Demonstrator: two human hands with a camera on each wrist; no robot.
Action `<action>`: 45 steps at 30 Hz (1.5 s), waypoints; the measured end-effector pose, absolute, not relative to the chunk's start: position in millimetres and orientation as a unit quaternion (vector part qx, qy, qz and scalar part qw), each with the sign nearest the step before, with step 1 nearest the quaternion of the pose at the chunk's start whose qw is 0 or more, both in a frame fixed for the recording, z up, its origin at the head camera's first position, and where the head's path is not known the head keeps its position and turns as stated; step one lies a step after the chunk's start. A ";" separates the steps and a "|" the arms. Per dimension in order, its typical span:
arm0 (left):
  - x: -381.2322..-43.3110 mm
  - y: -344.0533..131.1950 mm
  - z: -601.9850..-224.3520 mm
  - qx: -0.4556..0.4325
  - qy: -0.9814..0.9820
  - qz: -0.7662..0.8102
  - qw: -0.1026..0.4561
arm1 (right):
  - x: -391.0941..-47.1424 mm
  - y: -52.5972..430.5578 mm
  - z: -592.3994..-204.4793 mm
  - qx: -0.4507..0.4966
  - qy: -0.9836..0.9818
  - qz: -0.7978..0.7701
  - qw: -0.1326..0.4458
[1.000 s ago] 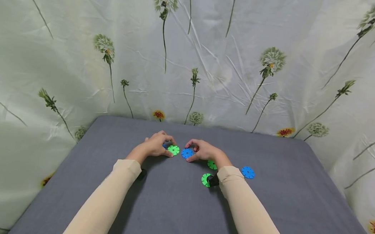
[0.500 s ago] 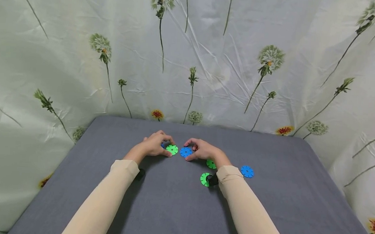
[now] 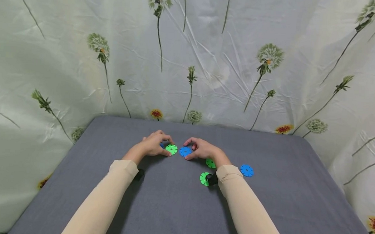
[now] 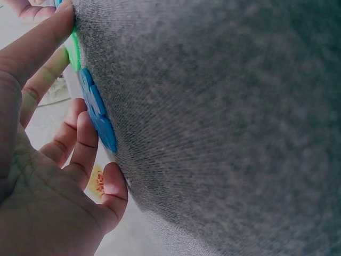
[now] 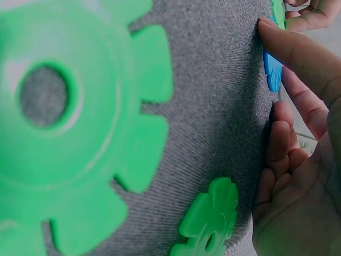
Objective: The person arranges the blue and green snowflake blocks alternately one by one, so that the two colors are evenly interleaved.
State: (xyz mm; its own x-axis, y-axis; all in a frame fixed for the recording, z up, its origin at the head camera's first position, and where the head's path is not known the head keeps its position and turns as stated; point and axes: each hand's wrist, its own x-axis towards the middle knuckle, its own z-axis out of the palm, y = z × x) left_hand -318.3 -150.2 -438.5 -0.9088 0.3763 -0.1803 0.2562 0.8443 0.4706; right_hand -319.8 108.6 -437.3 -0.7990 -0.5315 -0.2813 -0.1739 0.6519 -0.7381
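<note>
My left hand (image 3: 153, 144) holds a green notched disc (image 3: 171, 149) by its edges, between thumb and index finger, flat on the cloth. A blue disc (image 4: 96, 109) lies under the same hand, beside its other fingers, and is mostly hidden in the head view. Just to the right, a second blue notched disc (image 3: 185, 151) lies flat, its edges between the thumb and index finger of my right hand (image 3: 204, 150). A narrow gap parts the two held discs.
Near the right wrist lie two green discs, one behind it (image 3: 210, 163) and one partly covered by the black wrist camera (image 3: 212, 179). Another blue disc (image 3: 247, 170) lies farther right. Grey cloth (image 3: 169, 209) covers the table; a floral curtain (image 3: 228, 80) hangs behind it.
The head view has shifted slightly, so everything sits a little farther left in it. Both hands and the discs keep their places relative to each other.
</note>
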 end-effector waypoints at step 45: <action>-318.7 -151.0 -439.6 0.164 0.951 0.227 0.134 | -323.2 110.6 -441.6 -0.192 0.870 -0.381 0.246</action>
State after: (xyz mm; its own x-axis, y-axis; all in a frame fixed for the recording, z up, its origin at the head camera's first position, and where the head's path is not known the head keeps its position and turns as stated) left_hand -318.7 -151.0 -439.6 -0.9104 0.3727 -0.1798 0.2512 0.8430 0.4756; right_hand -323.2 110.6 -441.6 -0.8047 -0.5226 -0.2817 -0.1471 0.6352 -0.7583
